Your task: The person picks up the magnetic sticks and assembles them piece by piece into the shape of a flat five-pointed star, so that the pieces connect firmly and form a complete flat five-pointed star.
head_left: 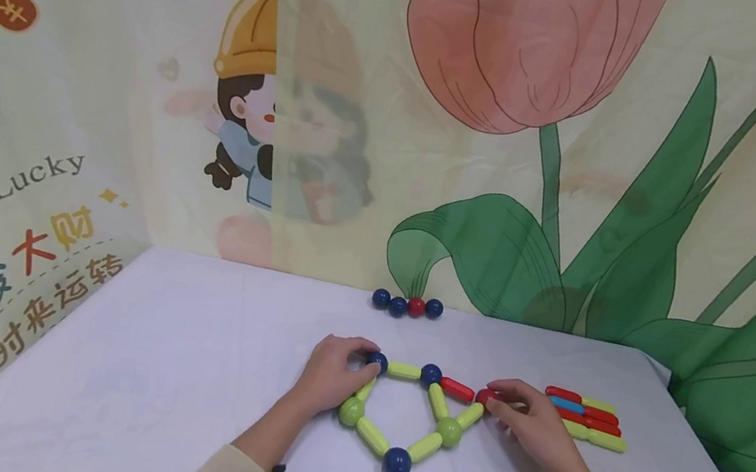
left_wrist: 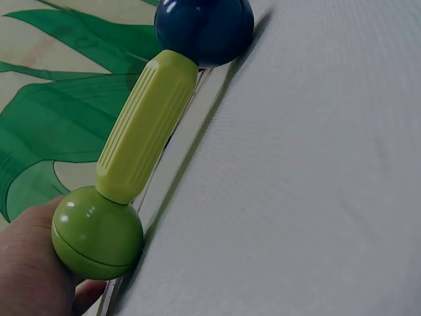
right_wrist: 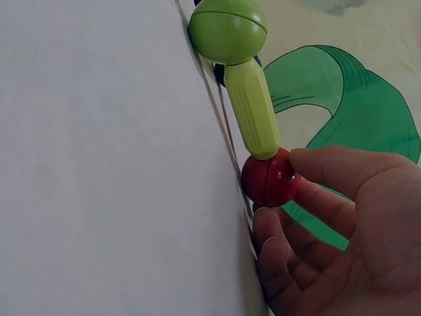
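Observation:
A closed figure of magnetic balls and rods lies on the white table, with a triangle at its right side. My left hand (head_left: 327, 375) holds the blue ball (head_left: 377, 363) at its upper left corner, thumb and fingers about it. At the right corner, my right hand (head_left: 536, 426) pinches a red ball (right_wrist: 266, 179), which joins a red rod (head_left: 457, 389) and a yellow-green rod (right_wrist: 252, 112). Two green balls (head_left: 351, 411) sit at the sides. A large blue ball (head_left: 396, 464) forms the near corner, and another blue ball (head_left: 431, 375) the top.
Several loose balls (head_left: 398, 307), blue and red, line the table's back edge. Right of my right hand lies a stack of red, blue and yellow-green rods (head_left: 584, 418). A printed cloth (head_left: 316, 242) hangs behind the white table (head_left: 169, 385).

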`<state>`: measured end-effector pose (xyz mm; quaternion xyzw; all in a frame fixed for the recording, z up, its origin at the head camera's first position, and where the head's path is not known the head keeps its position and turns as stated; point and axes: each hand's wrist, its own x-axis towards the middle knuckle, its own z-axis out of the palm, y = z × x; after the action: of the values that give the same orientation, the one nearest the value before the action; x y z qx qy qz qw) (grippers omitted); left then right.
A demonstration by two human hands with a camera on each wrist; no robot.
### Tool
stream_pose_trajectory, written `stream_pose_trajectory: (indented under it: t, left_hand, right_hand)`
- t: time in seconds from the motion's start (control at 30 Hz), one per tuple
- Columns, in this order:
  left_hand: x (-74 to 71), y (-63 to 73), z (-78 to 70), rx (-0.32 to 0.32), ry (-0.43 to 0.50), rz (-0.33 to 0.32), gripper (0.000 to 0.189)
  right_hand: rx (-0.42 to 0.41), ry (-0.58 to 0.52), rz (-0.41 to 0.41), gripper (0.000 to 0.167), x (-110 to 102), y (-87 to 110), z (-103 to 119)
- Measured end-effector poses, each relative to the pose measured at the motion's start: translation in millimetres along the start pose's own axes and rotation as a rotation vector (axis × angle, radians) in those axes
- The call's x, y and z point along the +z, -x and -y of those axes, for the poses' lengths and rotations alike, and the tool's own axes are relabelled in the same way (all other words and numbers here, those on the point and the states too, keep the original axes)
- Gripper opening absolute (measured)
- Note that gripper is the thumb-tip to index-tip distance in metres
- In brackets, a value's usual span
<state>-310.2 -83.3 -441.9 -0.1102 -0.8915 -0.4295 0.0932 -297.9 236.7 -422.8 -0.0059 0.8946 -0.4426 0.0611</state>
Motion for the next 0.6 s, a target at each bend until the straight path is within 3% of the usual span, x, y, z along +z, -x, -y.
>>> stream_pose_trajectory:
  t: [0.6]
  left_hand:
    - [0.1,-0.5,0.9,0.003,-0.003,0.002,0.031]
  right_hand:
    - [-0.015,0.007,-0.024,0.054,3.2,-1.7,-0.4]
